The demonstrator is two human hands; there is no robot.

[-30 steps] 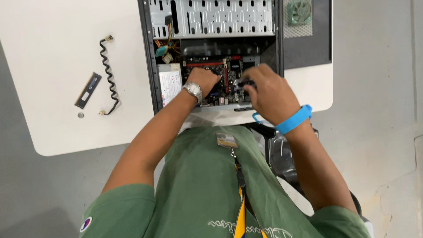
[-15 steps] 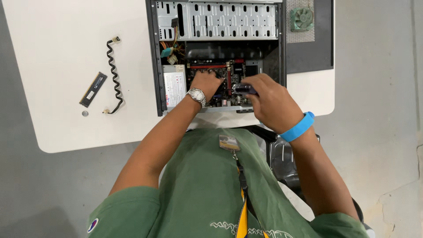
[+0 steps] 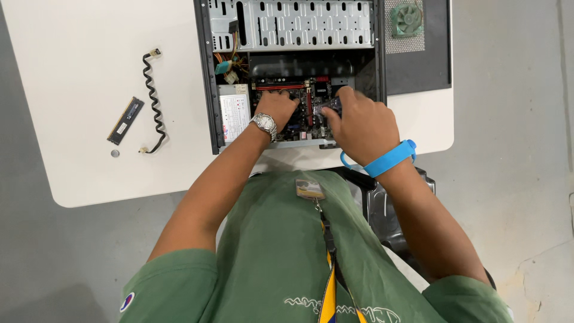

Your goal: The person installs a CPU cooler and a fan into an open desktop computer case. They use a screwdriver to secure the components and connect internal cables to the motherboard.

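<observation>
An open computer case (image 3: pixel 206 78) lies on a white table (image 3: pixel 89 60), with its red-and-black motherboard (image 3: pixel 293 90) exposed. My left hand (image 3: pixel 278 107), a metal watch on its wrist, rests curled on the board, its fingertips hidden. Just to its right, my right hand (image 3: pixel 362 122), which wears a blue wristband, grips a small dark part (image 3: pixel 327 107) over the board's right side.
A memory stick (image 3: pixel 125 121), a coiled black cable (image 3: pixel 152 101) and a small round disc (image 3: pixel 115 153) lie on the table to the left of the case. A green fan (image 3: pixel 406 19) sits on a dark panel (image 3: pixel 418 66) to the right. A black chair (image 3: pixel 382 203) is below me.
My head has shifted a little, so the case sits differently in view. Both hands stay inside the case, and the right one keeps its hold on the dark part.
</observation>
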